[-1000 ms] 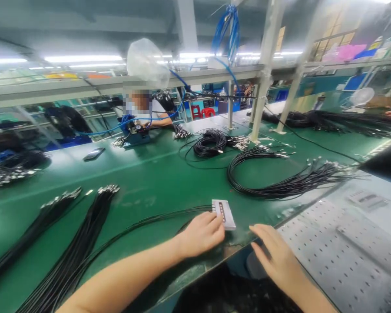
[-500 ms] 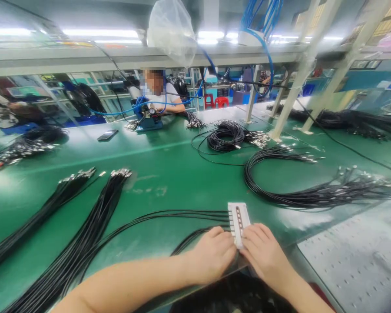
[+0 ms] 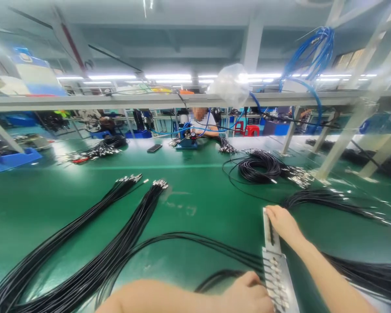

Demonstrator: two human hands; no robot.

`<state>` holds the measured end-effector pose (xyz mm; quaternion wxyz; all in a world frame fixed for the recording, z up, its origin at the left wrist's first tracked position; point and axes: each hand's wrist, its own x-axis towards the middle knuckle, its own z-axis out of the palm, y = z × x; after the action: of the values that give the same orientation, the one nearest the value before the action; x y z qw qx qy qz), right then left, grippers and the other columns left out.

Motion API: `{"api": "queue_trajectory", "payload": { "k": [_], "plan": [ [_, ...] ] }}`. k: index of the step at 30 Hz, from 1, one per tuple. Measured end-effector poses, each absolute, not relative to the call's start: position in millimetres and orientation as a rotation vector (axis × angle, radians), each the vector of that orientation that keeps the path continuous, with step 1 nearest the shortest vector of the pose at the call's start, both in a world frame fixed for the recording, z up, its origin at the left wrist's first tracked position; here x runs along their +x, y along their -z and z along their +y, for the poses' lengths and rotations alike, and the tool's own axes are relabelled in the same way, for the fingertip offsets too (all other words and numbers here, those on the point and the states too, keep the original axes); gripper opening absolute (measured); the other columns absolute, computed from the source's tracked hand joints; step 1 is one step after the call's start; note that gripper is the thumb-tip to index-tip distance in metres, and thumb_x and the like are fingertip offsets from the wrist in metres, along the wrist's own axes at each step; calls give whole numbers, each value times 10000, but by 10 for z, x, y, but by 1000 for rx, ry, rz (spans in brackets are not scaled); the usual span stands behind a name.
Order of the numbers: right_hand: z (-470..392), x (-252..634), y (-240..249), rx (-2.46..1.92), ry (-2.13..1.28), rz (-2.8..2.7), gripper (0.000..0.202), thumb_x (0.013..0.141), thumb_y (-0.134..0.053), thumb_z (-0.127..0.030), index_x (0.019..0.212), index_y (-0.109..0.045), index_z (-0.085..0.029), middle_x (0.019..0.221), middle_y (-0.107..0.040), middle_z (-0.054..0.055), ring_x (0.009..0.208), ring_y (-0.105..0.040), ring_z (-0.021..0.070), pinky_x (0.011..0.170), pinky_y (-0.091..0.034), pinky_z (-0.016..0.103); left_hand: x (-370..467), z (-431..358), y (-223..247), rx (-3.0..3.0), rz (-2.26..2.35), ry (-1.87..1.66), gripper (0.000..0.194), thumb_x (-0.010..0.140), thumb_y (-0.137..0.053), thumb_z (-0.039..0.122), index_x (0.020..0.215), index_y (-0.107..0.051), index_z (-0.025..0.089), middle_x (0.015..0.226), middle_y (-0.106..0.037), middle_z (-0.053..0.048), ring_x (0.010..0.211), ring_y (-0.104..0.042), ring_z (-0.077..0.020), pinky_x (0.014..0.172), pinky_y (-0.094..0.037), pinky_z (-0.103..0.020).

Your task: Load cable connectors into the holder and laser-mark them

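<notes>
A pale slotted fixture point(image 3: 284, 282) lies at the lower right with several small metal cable ends side by side in its grooves. From its far end extends a narrow cover plate point(image 3: 269, 232) with a dark slot. My right hand point(image 3: 285, 224) is closed on the far end of this plate, fingers over its top. My left hand point(image 3: 247, 294) is closed at the fixture's left side, where the black cables point(image 3: 215, 244) come in; its fingertips are partly hidden. The cables curve left across the bench to a thick cable bundle point(image 3: 124, 230).
Another cable bundle point(image 3: 94, 213) lies farther left on the green bench point(image 3: 195, 204). Coiled cables point(image 3: 259, 167) and a curved bundle point(image 3: 332, 200) lie to the right, near metal posts point(image 3: 342, 139). A phone point(image 3: 154, 148) and a blue machine point(image 3: 187, 141) stand beyond, with a co-worker behind.
My right hand has moved forward with the cover plate, uncovering the row of cable ends. My left hand stays at the fixture's cable side. The view has tilted up and turned left.
</notes>
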<state>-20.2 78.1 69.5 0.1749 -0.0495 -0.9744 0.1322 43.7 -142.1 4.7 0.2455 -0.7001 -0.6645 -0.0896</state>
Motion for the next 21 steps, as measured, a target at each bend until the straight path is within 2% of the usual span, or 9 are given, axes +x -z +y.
{"api": "queue_trajectory", "payload": {
  "k": [4, 6, 9, 12, 15, 17, 21],
  "plan": [
    [790, -190, -351, -97, -419, -2812, 378, 837, -307, -259, 942, -655, -155, 1047, -643, 107, 1046, -559, 230, 936, -415, 386, 429, -1552, -303, -1992, -1938, 270, 120, 825, -531, 312, 762, -543, 210, 788, -593, 15, 884, -519, -159, 861, -353, -342],
    [809, 18, -279, -145, -476, -2804, 412, 848, -299, -304, 1063, -613, -143, 1161, -590, 120, 1119, -516, 238, 984, -384, 416, 352, -1648, -539, -2071, -2035, 373, 155, 824, -516, 359, 858, -554, 213, 936, -600, -1, 1001, -481, -192, 904, -341, -361],
    [845, 498, -303, -196, -678, -2815, 510, 834, -368, -437, 1230, -498, -142, 1303, -484, 130, 1222, -422, 255, 1048, -312, 446, 120, -1756, -821, -2012, -2341, 504, 237, 828, -510, 275, 1053, -520, 201, 1076, -561, -26, 1010, -468, -180, 897, -367, -312],
    [797, 966, -418, -219, -903, -2948, 766, 741, -514, -531, 1377, -303, -160, 1432, -315, 110, 1308, -295, 263, 1084, -255, 438, -137, -1789, -882, -1890, -2667, 420, 341, 806, -552, 272, 1126, -499, 165, 1094, -529, -75, 979, -467, -205, 873, -394, -322],
    [668, 1210, -520, -178, -929, -3145, 1073, 577, -669, -546, 1433, -142, -173, 1494, -141, 97, 1354, -158, 286, 1099, -214, 438, -296, -1749, -834, -1909, -2816, 330, 351, 795, -573, 333, 1103, -520, 173, 1058, -519, -80, 960, -471, -223, 849, -409, -344],
    [592, 1243, -555, -140, -851, -3248, 1197, 492, -717, -545, 1437, -106, -134, 1497, -99, 123, 1363, -97, 298, 1111, -167, 434, -345, -1687, -831, -1952, -2894, 337, 342, 787, -584, 341, 1083, -521, 182, 1032, -530, -66, 954, -484, -215, 833, -417, -329],
    [531, 1186, -564, -104, -718, -3312, 1255, 448, -719, -548, 1434, -88, -95, 1491, -96, 155, 1365, -67, 297, 1113, -136, 415, -366, -1507, -904, -2027, -3013, 215, 327, 745, -626, 296, 1019, -507, 164, 985, -567, -58, 894, -529, -200, 767, -434, -297]
  ]
}}
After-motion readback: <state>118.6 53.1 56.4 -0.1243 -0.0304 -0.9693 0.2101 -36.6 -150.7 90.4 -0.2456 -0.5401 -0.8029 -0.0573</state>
